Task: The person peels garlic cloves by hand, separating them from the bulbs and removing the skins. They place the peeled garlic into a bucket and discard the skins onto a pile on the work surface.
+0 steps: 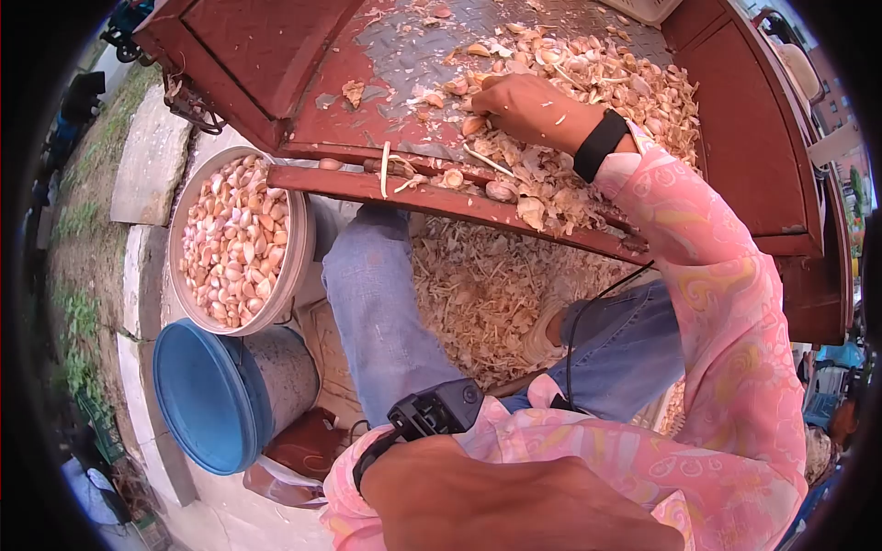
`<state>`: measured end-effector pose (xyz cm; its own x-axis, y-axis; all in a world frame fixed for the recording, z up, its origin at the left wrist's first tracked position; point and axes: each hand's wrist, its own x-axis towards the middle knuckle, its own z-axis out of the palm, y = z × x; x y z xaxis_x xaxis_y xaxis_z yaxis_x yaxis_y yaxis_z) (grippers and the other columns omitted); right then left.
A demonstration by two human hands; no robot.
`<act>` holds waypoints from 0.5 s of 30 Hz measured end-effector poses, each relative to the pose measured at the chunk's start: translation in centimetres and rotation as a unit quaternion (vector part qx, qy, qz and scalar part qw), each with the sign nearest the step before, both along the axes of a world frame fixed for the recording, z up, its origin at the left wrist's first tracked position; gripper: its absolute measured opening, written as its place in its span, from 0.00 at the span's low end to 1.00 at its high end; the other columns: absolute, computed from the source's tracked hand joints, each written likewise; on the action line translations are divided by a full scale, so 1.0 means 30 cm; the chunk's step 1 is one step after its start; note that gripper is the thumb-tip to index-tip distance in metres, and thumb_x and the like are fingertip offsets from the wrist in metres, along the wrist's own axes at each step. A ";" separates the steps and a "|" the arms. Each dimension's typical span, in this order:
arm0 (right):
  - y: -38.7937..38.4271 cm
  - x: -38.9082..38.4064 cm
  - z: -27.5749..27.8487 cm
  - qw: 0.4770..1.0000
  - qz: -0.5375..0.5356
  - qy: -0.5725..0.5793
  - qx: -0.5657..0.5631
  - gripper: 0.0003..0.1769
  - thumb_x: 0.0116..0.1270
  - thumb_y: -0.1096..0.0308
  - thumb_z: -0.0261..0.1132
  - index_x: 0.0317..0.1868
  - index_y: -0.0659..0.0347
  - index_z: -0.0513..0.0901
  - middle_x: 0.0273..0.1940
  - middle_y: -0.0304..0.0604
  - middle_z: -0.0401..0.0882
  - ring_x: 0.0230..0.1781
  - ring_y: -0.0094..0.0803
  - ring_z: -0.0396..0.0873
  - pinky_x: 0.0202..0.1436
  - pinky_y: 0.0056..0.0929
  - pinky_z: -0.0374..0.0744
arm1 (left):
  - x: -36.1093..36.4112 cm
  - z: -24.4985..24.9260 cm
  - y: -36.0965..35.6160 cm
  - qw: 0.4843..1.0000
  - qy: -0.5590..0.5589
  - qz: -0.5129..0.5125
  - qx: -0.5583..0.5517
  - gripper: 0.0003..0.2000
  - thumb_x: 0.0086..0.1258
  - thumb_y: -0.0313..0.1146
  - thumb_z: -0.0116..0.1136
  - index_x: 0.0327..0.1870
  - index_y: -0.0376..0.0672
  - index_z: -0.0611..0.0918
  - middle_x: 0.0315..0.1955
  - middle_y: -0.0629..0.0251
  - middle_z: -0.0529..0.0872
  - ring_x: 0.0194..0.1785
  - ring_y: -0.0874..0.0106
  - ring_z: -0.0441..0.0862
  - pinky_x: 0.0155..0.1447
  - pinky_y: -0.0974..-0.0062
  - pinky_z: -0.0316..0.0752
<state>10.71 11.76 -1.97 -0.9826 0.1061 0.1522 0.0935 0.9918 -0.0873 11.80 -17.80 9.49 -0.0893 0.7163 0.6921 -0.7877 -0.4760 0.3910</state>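
On the red truck bed [322, 110], my right hand [528, 108] reaches into a heap of garlic cloves and loose skins [634, 87]. Its fingers are bent down at the left side of the heap, beside a clove [473, 126]; what the fingertips hold, if anything, is hidden. My left hand [514, 496] is low in the view, close to my body, with its back up and its fingers out of sight. A black device on a strap [436, 410] sits at my left wrist. A few cloves and stalks lie along the bed's front ledge [413, 193].
A white bucket [176, 241] full of garlic cloves [234, 243] stands at the left. In front of it is a bucket with a blue lid [204, 397]. Garlic skins [478, 303] cover the ground between my legs. A black cord [574, 344] hangs near my knee.
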 end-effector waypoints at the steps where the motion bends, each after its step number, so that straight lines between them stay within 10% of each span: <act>1: -0.004 -0.014 0.015 1.000 0.003 0.000 0.001 0.08 0.53 0.76 0.58 0.35 0.63 0.78 0.32 0.51 0.77 0.35 0.49 0.76 0.39 0.41 0.74 | -0.008 0.001 0.007 1.000 0.001 0.000 0.010 0.07 0.61 0.19 0.54 0.39 0.28 0.77 0.30 0.52 0.80 0.29 0.62 0.80 0.30 0.76 0.76; 5: 0.004 -0.002 0.030 0.997 -0.030 -0.070 0.026 0.07 0.54 0.75 0.58 0.35 0.65 0.76 0.27 0.50 0.76 0.30 0.46 0.77 0.35 0.39 0.73 | -0.038 0.037 0.032 0.999 -0.004 0.004 0.044 0.08 0.61 0.20 0.54 0.40 0.29 0.77 0.29 0.52 0.79 0.29 0.62 0.80 0.29 0.75 0.76; 8: -0.017 0.035 0.075 0.940 -0.167 0.003 -0.296 0.05 0.61 0.71 0.58 0.35 0.64 0.75 0.25 0.37 0.75 0.27 0.22 0.74 0.28 0.23 0.73 | -0.030 0.031 -0.012 0.996 -0.055 -0.022 -0.062 0.05 0.61 0.19 0.53 0.37 0.30 0.77 0.29 0.53 0.79 0.27 0.61 0.78 0.27 0.74 0.74; 11: 0.002 0.094 0.098 0.849 -0.205 0.043 -0.485 0.05 0.62 0.70 0.58 0.35 0.63 0.75 0.27 0.36 0.76 0.27 0.19 0.74 0.27 0.18 0.73 | -0.160 0.013 0.003 0.972 0.180 -0.147 0.026 0.04 0.62 0.21 0.54 0.36 0.30 0.76 0.29 0.54 0.79 0.25 0.65 0.77 0.26 0.76 0.71; 15: 0.045 0.140 0.077 0.819 -0.168 0.068 -0.544 0.03 0.62 0.73 0.58 0.36 0.63 0.75 0.27 0.36 0.76 0.27 0.18 0.74 0.31 0.16 0.74 | -0.304 -0.044 -0.022 0.864 0.235 0.388 -0.217 0.11 0.71 0.29 0.43 0.49 0.33 0.70 0.20 0.71 0.65 0.20 0.84 0.58 0.23 0.90 0.52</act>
